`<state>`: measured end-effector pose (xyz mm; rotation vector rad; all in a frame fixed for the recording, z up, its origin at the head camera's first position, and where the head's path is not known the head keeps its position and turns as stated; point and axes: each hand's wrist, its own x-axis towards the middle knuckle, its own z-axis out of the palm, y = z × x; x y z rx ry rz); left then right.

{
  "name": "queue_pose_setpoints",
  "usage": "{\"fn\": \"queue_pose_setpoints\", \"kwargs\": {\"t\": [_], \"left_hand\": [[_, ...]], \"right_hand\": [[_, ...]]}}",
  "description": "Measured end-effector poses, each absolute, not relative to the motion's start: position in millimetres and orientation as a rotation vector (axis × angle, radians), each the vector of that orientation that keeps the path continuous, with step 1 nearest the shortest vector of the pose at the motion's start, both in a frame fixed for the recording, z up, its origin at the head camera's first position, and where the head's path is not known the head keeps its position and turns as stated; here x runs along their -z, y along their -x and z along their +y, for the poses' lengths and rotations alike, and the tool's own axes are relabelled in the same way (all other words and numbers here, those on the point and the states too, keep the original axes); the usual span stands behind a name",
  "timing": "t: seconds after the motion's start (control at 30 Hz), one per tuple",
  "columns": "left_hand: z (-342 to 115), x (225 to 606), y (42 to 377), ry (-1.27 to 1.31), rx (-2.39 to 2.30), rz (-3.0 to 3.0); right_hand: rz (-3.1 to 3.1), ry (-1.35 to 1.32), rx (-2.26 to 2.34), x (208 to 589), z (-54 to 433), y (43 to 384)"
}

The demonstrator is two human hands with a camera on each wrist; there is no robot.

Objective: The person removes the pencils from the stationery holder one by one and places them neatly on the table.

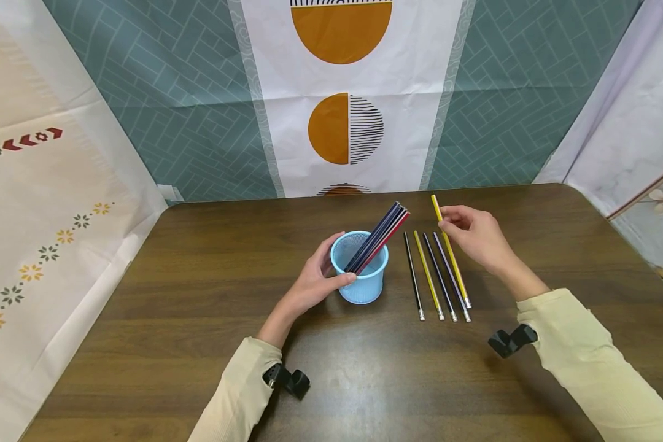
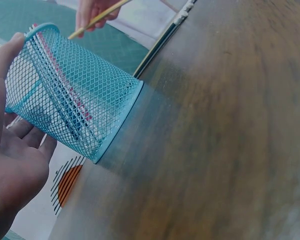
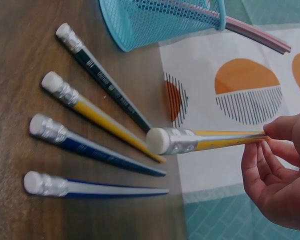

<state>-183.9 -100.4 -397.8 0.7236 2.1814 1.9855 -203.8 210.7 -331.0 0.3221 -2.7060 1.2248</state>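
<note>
A light blue mesh pencil cup stands on the table, gripped at its left side by my left hand, thumb near the rim. Several dark pencils and a red one lean in it toward the right. My right hand pinches a yellow pencil with a white eraser, raised above the table in the right wrist view. Beneath and left of it lie a black pencil, another yellow pencil, a dark blue pencil and a blue-and-silver pencil, side by side, erasers toward me.
The brown wooden table has its far edge close to a teal and white patterned cloth. White cloths hang at both sides. Each sleeve carries a small black wrist mount.
</note>
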Motion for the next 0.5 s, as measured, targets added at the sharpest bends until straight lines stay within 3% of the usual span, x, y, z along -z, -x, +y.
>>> {"fn": "queue_pose_setpoints", "kwargs": {"t": [0.5], "left_hand": [[-101,399,184,-0.72,-1.981,2.184]], "right_hand": [[-2.793,-0.25,-1.266,354,229,209]]}}
